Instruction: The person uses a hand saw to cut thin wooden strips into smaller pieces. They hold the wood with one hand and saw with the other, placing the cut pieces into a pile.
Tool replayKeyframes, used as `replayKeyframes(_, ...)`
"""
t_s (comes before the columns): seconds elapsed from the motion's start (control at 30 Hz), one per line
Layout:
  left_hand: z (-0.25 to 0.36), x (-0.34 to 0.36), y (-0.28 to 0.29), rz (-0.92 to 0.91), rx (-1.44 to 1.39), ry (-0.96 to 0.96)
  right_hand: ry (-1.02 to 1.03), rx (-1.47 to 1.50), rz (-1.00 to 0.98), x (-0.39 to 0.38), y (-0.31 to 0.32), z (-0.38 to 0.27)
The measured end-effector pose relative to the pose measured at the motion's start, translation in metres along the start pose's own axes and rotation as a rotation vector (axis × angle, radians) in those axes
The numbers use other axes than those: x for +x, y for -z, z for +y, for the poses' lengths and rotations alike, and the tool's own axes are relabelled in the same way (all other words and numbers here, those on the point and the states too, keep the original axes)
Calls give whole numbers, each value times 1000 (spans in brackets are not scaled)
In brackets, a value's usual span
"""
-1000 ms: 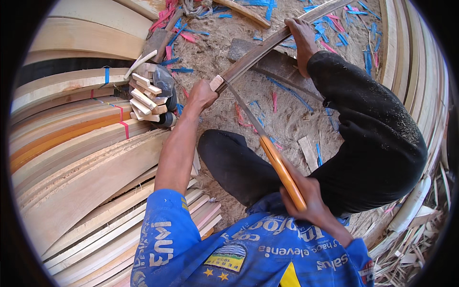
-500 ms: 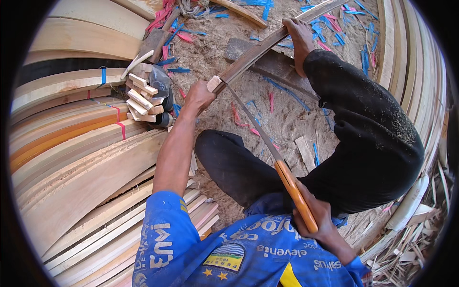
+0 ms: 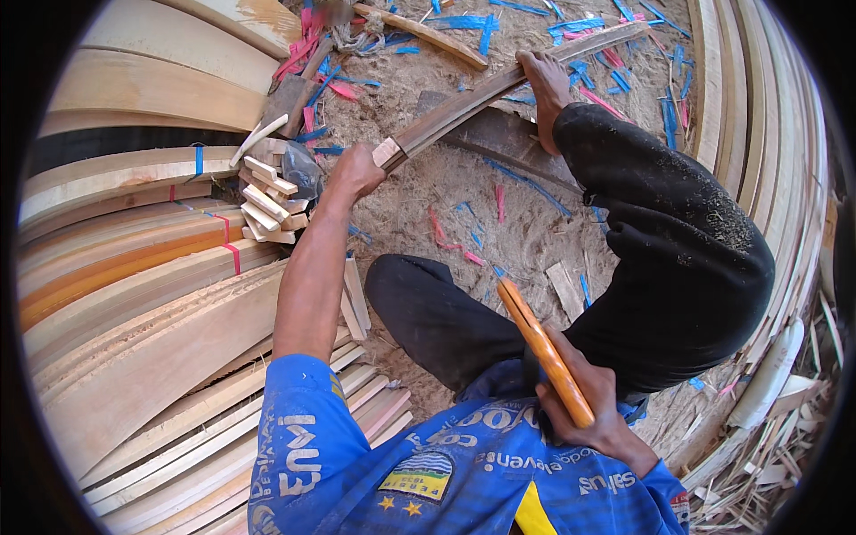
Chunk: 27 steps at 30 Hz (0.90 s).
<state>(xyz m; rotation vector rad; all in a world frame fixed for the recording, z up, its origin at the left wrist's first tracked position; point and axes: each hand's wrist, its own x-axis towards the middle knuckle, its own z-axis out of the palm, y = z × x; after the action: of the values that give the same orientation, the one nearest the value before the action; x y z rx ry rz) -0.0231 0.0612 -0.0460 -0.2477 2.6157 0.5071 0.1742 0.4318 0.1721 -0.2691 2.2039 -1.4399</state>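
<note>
My left hand (image 3: pixel 357 171) is closed around the near end of a long, dark wooden strip (image 3: pixel 473 100), which has a pale, squared end. The strip slants away to the upper right across a dark wooden block (image 3: pixel 504 147), and my bare foot (image 3: pixel 546 87) rests on it. In my right hand (image 3: pixel 584 392), close to my body, is the long, orange-brown wooden handle of a knife (image 3: pixel 544 352). Its blade does not show clearly now. The handle points toward the far left, apart from the strip.
Stacked pale planks (image 3: pixel 160 330) fill the left side, with short wood pieces (image 3: pixel 265 201) beside them. More long planks (image 3: pixel 758 107) curve along the right. Blue and pink plastic strips (image 3: pixel 486 31) litter the sandy ground. Wood shavings (image 3: pixel 758 481) lie at lower right.
The knife blade, earlier reaching the strip's pale end, has come away and no longer shows clearly. My left hand and the strip's near end have shifted slightly left.
</note>
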Motion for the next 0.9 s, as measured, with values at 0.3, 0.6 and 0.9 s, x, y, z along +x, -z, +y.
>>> replayKeyframes(0.3,1,2,5,-3,35,13,-38,21,34,87,-42,21)
replayKeyframes(0.6,-13,2,2,-72,51,54,37,34,36,46,-29,19)
replayKeyframes(0.9,-43,-29,5,0,-404,136,-37,49,32,92,-29,29)
